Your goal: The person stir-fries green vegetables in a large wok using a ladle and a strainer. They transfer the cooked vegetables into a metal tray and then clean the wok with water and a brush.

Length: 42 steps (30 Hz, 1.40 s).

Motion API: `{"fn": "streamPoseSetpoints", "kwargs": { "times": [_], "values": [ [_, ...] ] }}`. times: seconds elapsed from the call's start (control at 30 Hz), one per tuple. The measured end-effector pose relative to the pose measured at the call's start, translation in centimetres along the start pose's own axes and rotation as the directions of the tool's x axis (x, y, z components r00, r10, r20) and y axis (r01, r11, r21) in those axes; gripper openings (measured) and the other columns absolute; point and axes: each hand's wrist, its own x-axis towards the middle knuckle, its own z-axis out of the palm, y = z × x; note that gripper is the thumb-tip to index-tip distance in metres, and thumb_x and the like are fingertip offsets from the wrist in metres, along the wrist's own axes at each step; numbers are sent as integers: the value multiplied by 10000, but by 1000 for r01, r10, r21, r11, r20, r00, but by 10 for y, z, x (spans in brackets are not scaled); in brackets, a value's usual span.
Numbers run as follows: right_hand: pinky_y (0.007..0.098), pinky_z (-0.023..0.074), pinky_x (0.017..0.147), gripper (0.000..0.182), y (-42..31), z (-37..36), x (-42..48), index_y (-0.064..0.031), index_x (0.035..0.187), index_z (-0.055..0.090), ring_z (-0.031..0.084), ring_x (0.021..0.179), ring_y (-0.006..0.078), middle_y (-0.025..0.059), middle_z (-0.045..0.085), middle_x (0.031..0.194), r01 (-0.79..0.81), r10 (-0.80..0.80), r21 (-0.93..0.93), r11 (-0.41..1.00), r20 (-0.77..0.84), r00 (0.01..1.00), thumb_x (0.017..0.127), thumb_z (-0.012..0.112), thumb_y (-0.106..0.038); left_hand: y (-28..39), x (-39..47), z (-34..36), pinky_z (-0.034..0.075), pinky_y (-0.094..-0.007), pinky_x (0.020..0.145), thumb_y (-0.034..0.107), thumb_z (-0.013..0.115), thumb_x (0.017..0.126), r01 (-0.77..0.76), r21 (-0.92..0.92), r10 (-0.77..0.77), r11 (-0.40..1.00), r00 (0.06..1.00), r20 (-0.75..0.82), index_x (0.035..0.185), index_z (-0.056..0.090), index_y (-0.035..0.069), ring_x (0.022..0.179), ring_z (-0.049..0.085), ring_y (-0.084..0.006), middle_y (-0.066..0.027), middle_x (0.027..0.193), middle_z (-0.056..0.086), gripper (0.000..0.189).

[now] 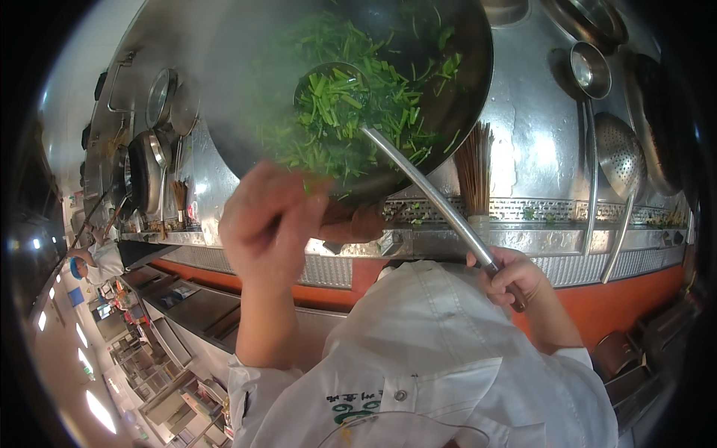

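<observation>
My right hand (pixel 507 274) grips the dark end of a long-handled metal ladle (pixel 425 182). The ladle's bowl is down in a large dark wok (pixel 473 61), filled with cut green leafy vegetables (pixel 333 103). More chopped stems and leaves (pixel 386 73) lie around it in the wok. Over the wok's near left rim is my left hand (pixel 274 218), blurred, its fingers curled. Whether those fingertips hold a bit of green cannot be made out. Behind that hand, a brown thing (pixel 358 224), partly hidden, sits against the wok's near side. Steam veils the left of the wok.
A bamboo wok brush (pixel 473 165) stands right of the wok. Beyond it, a second ladle (pixel 591 73) and a perforated skimmer (pixel 619 151) rest on the steel range (pixel 521 129). More pans (pixel 147 168) are on the left. A person in white (pixel 101 263) works farther left.
</observation>
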Motion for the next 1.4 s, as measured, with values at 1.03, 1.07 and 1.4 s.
{"fn": "streamPoseSetpoints", "kwargs": {
  "times": [1.03,1.07,1.4],
  "values": [
    [272,319,366,585,16,1,1,-15,1264,493,421,406,150,131,521,653,-14,15,14,1000,-92,996,695,616,46,49,-30,-25,420,-308,543,252,751,768,-489,-275,512,828,859,11,900,717,166,690,414,-164,16,740,422,161],
    [272,317,366,583,13,5,1,-14,1263,496,420,405,149,130,520,652,-26,25,-7,1000,-106,994,695,617,47,49,-29,-24,405,-304,542,251,754,799,-532,-235,538,814,842,-43,904,707,171,692,403,-159,16,746,420,140],
    [279,339,378,576,9,1,6,-22,1281,487,431,395,154,118,516,639,-22,20,-48,999,-55,998,722,618,15,-51,-45,-21,435,-324,559,96,709,778,362,414,-306,836,932,-196,925,738,75,585,552,-224,-73,703,613,151]
  ]
}}
